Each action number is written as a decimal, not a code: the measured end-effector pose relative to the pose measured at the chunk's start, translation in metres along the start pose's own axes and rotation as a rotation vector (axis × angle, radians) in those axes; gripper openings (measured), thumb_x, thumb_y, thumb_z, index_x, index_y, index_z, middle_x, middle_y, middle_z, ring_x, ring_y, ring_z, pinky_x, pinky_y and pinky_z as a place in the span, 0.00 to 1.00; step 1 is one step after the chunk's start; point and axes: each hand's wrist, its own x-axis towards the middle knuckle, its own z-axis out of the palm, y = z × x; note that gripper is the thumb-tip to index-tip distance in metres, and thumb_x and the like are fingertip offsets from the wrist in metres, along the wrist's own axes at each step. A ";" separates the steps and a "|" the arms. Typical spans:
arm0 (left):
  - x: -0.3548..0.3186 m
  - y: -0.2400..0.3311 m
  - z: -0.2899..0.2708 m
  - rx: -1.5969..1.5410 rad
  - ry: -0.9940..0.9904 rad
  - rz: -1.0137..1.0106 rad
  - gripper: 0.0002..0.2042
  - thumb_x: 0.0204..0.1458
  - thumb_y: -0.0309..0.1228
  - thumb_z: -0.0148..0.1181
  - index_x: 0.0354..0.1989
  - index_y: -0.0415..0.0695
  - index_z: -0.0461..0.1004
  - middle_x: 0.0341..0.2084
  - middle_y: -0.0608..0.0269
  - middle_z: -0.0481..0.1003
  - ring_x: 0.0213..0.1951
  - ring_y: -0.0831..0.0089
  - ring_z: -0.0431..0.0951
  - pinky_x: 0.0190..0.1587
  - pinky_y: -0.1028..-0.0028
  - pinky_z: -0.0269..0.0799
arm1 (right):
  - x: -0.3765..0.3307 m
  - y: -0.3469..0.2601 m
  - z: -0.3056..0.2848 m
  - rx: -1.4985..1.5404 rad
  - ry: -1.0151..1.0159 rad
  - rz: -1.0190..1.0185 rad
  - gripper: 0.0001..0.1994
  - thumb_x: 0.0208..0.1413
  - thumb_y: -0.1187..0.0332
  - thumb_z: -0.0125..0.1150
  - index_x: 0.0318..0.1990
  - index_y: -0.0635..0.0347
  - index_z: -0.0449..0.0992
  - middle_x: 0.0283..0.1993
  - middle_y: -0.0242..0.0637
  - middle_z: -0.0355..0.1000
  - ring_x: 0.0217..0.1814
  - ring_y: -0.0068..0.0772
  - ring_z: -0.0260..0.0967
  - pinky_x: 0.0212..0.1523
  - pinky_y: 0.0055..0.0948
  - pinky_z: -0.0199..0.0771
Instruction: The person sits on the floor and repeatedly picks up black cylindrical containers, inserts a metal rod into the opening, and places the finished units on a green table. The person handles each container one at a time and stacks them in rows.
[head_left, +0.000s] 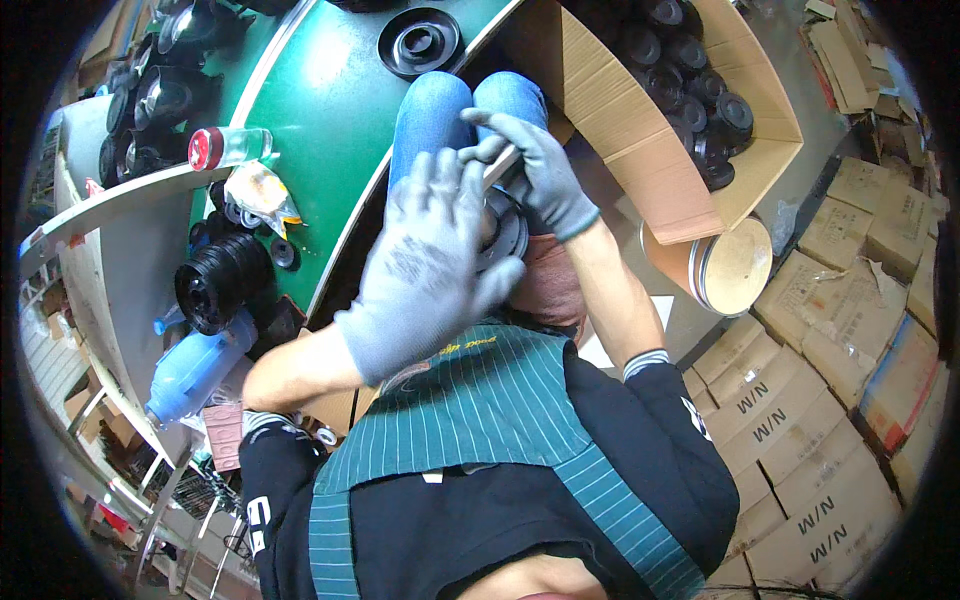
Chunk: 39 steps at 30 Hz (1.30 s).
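Both of my hands wear grey knit gloves and are close together above my lap. My left hand (425, 262) is stretched out, back up, with its thumb apart; its palm side is hidden. Beside its thumb and fingers a black round ridged part (512, 238) shows in part, and I cannot tell whether the hand touches it. My right hand (545, 178) is bent around a narrow light-coloured bar (502, 165) just above that part. How far the bar runs behind the hands is hidden.
A green table (320, 110) at the left bears a black round part (420, 43), a red-lidded jar (230, 148) and stacked black discs (225, 282). A blue bottle (200, 370) is near its edge. At the right stand an open carton (630, 130) of black parts and stacked cartons (810, 440).
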 end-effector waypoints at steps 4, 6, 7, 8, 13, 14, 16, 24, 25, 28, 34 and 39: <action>-0.003 0.025 0.012 -0.026 0.201 0.078 0.46 0.61 0.50 0.65 0.80 0.34 0.54 0.75 0.33 0.60 0.77 0.36 0.59 0.79 0.41 0.48 | 0.013 0.032 0.012 0.489 -0.033 0.255 0.17 0.75 0.69 0.51 0.66 0.60 0.76 0.63 0.44 0.81 0.51 0.37 0.84 0.57 0.31 0.82; -0.001 0.016 0.015 -0.191 0.246 0.074 0.42 0.61 0.47 0.65 0.78 0.35 0.57 0.73 0.34 0.62 0.75 0.38 0.61 0.78 0.43 0.50 | 0.001 0.029 0.012 0.737 0.008 0.493 0.19 0.78 0.65 0.47 0.67 0.64 0.75 0.52 0.40 0.80 0.49 0.33 0.82 0.56 0.31 0.83; 0.000 0.006 0.015 -0.278 0.304 0.089 0.41 0.61 0.45 0.66 0.78 0.35 0.58 0.73 0.34 0.64 0.75 0.38 0.63 0.77 0.43 0.52 | -0.011 0.021 0.008 0.846 0.087 0.493 0.19 0.79 0.64 0.47 0.66 0.64 0.75 0.48 0.40 0.81 0.52 0.36 0.82 0.58 0.34 0.82; 0.001 -0.007 0.016 -0.341 0.382 0.007 0.36 0.62 0.41 0.65 0.75 0.36 0.63 0.70 0.37 0.67 0.71 0.39 0.68 0.74 0.47 0.60 | -0.022 0.012 0.004 1.048 0.118 0.588 0.19 0.80 0.63 0.46 0.65 0.65 0.74 0.43 0.39 0.82 0.55 0.38 0.82 0.60 0.37 0.82; 0.030 -0.084 0.039 -0.909 0.328 0.048 0.23 0.76 0.41 0.46 0.69 0.38 0.72 0.52 0.41 0.82 0.55 0.49 0.84 0.61 0.57 0.78 | -0.071 -0.059 0.002 0.765 0.094 0.187 0.24 0.74 0.55 0.51 0.46 0.69 0.86 0.47 0.51 0.85 0.63 0.53 0.79 0.77 0.53 0.65; 0.046 -0.096 0.046 -0.987 0.264 0.124 0.24 0.78 0.44 0.41 0.68 0.39 0.73 0.50 0.44 0.83 0.53 0.55 0.86 0.61 0.60 0.79 | -0.071 -0.071 -0.005 0.719 -0.015 0.113 0.21 0.67 0.57 0.55 0.37 0.65 0.89 0.43 0.45 0.86 0.66 0.55 0.77 0.81 0.60 0.54; 0.074 -0.111 0.057 -1.079 0.068 0.250 0.27 0.79 0.48 0.39 0.65 0.38 0.76 0.48 0.47 0.84 0.50 0.60 0.87 0.60 0.62 0.80 | -0.062 -0.092 -0.011 0.401 -0.246 -0.060 0.10 0.50 0.64 0.62 0.32 0.58 0.88 0.31 0.37 0.80 0.56 0.50 0.80 0.78 0.66 0.59; 0.163 -0.072 0.086 -1.217 -0.253 0.533 0.23 0.76 0.46 0.46 0.52 0.38 0.81 0.37 0.56 0.87 0.38 0.66 0.86 0.51 0.66 0.80 | 0.018 -0.129 0.061 -0.193 -0.878 -0.302 0.23 0.59 0.48 0.61 0.17 0.51 0.74 0.16 0.34 0.68 0.22 0.37 0.72 0.32 0.41 0.75; 0.166 -0.063 0.088 -1.289 -0.274 0.624 0.27 0.75 0.48 0.47 0.45 0.35 0.84 0.34 0.55 0.87 0.36 0.67 0.86 0.48 0.66 0.81 | 0.024 -0.131 0.080 -0.261 -0.926 -0.258 0.25 0.62 0.46 0.60 0.18 0.52 0.75 0.16 0.36 0.70 0.21 0.38 0.74 0.27 0.41 0.73; 0.171 -0.053 0.090 -1.474 -0.605 0.557 0.33 0.74 0.53 0.46 0.37 0.34 0.87 0.28 0.56 0.86 0.32 0.69 0.85 0.44 0.67 0.81 | 0.030 -0.135 0.096 -0.285 -0.834 -0.212 0.23 0.56 0.46 0.70 0.21 0.52 0.74 0.17 0.33 0.70 0.21 0.35 0.73 0.24 0.37 0.71; 0.157 -0.079 0.066 -0.934 -0.278 0.626 0.36 0.74 0.57 0.43 0.33 0.38 0.88 0.28 0.53 0.86 0.32 0.65 0.86 0.45 0.63 0.82 | 0.004 -0.130 0.040 0.018 -0.558 -0.268 0.21 0.59 0.50 0.65 0.45 0.61 0.87 0.35 0.39 0.80 0.43 0.45 0.81 0.50 0.49 0.81; 0.136 -0.130 0.029 -0.607 -0.073 0.422 0.27 0.73 0.54 0.51 0.57 0.42 0.83 0.26 0.61 0.83 0.31 0.74 0.84 0.38 0.72 0.79 | -0.036 -0.132 0.003 0.199 0.019 0.029 0.27 0.73 0.50 0.50 0.61 0.69 0.75 0.60 0.49 0.78 0.65 0.51 0.75 0.74 0.56 0.63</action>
